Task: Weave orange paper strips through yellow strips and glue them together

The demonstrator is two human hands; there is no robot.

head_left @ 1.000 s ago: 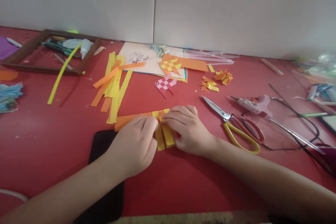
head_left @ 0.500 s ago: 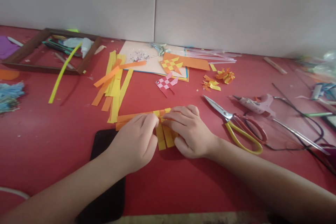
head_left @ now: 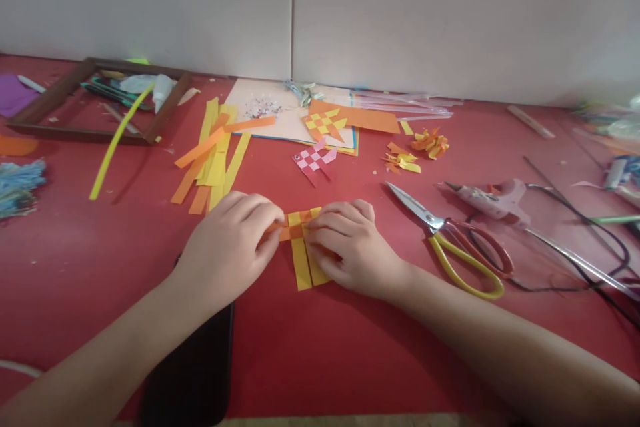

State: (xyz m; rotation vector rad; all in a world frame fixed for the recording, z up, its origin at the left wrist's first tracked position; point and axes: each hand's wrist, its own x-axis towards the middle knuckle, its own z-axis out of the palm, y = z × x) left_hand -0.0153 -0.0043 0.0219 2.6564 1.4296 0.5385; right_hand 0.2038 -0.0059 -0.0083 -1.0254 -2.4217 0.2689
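Observation:
In the head view, yellow paper strips (head_left: pixel 301 268) are woven across orange paper strips (head_left: pixel 285 233) on the red table. My left hand (head_left: pixel 230 247) is closed, thumb and fingers pinching the orange strips at the left side of the weave. Bent over the yellow strips from the right, my right hand (head_left: pixel 357 250) presses and grips the weave with curled fingers, hiding its right part. A dark phone-like slab (head_left: pixel 193 367) lies under my left forearm. Just beyond my hands sits a woven pink-and-white paper fish (head_left: pixel 313 159).
Scissors (head_left: pixel 440 233) and a pink glue gun (head_left: pixel 493 200) with its cord lie to the right. Loose yellow and orange strips (head_left: pixel 213 147), a brown frame (head_left: pixel 83 133) and a yellow-orange paper fish (head_left: pixel 325 123) are behind. Paper scraps (head_left: pixel 403 160) lie at back right.
My left hand has shifted left and slightly up, away from the yellow strips and along the orange ones. My right hand stays on the weave.

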